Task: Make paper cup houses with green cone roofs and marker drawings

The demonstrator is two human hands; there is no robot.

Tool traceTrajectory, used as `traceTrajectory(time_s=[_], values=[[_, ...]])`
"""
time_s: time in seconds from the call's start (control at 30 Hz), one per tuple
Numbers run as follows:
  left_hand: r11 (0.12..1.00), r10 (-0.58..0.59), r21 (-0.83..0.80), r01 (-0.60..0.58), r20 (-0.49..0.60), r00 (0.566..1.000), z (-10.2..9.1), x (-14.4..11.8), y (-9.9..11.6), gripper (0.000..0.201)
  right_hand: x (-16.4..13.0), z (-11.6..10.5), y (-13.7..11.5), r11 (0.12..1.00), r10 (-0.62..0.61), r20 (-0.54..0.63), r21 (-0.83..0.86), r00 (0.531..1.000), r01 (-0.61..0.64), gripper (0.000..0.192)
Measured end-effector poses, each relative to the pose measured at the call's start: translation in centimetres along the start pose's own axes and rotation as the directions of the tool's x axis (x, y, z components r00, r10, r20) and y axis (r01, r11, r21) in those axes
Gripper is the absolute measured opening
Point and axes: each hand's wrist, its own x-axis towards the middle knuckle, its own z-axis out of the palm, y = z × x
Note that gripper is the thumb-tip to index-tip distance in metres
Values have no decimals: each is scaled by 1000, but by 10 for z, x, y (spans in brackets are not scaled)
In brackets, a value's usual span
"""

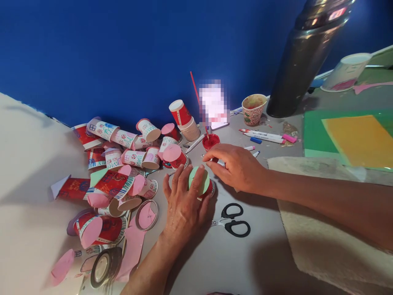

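My left hand reaches over a red paper cup topped with a pale green paper disc. Its index finger lies across the disc, and the thumb is by the cup's near side. Just right of the cup, my right hand hovers with index finger and thumb bent toward each other; anything small between the tips is hidden. Beyond its fingertips stands a small cup of red paint with a red-handled brush in it. Black-handled scissors lie nearer me, blades partly hidden by my left hand.
Decorated paper cups with pink discs are heaped at left, beside tape rolls and pink paper. Stacked cups, a blurred-out bright screen, markers and a tall dark flask stand or lie behind. A cloth is at right.
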Motion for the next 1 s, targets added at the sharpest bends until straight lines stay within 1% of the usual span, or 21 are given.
traceTrajectory(time_s=[0.07,0.13,0.2,0.27,0.37,0.43,0.57,0.83,1.0], values=[[998,13,-60,-13,-1,1000,-2,-1,-2,78,-1,1,1,999,-30,-4,22,1000,30,14],[989,13,-147,-15,-16,1000,-5,-3,-5,85,-1,1,1,994,-94,-8,48,996,95,16],[973,-12,-229,2,-39,999,-6,-5,-7,78,-3,2,0,983,-175,18,61,984,174,21],[957,-54,-289,39,-43,998,-4,-8,-10,65,-5,4,-1,969,-245,82,50,966,242,27],[934,-101,-346,88,-22,995,1,-12,-13,54,-7,7,-2,951,-301,189,-16,935,309,37],[925,-126,-361,116,-5,992,3,-12,-14,52,-9,10,-1,941,-309,225,-69,924,332,41],[920,-145,-364,143,22,989,4,-12,-15,51,-11,14,0,928,-315,250,-122,916,352,44],[920,-120,-376,110,-2,993,6,-12,-15,52,-12,17,-1,916,-332,257,-139,908,375,46],[915,-125,-386,116,2,992,5,-11,-15,52,-12,19,1,925,-330,247,-107,911,364,45]])
